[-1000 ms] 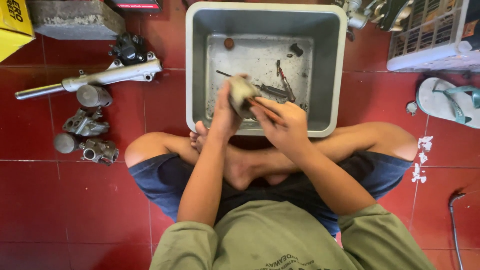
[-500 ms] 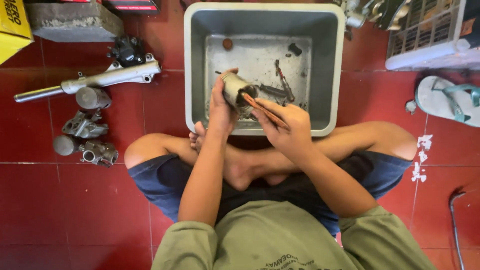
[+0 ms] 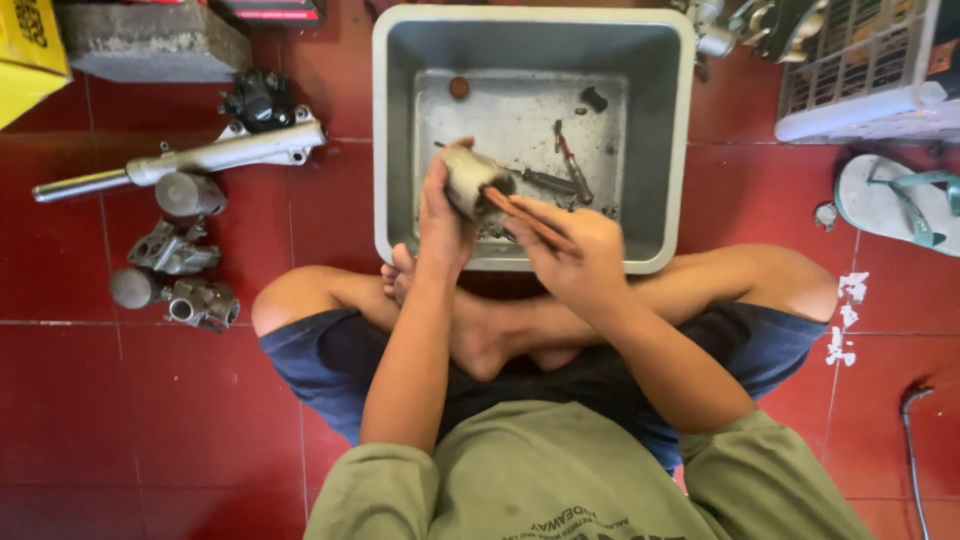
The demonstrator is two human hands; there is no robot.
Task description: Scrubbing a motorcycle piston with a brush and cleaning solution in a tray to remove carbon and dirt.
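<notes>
Left hand [image 3: 440, 215] fingers wrapped around a short grey metal cylinder [image 3: 470, 180] (likely a piston, open end toward the right hand), held above the near edge of the grey plastic tub [image 3: 385, 150]; right hand [image 3: 570, 250] fingers pinched narrow on a thin brown-handled brush [image 3: 525, 218], tip at the cylinder's open mouth. Key relation: brush long axis runs diagonally, from right hand up and left into the cylinder; cylinder lies up-left of the right fingers, touching the left palm, so left hand is nearer. Outward: tub floor holds small dark tools and bits; person sits cross-legged on red tile floor [image 3: 150, 400]; metal engine parts [image 3: 180, 275] and a long fork tube [image 3: 180, 160] lie well apart to the left; a sandal [image 3: 895, 200] to the right.
</notes>
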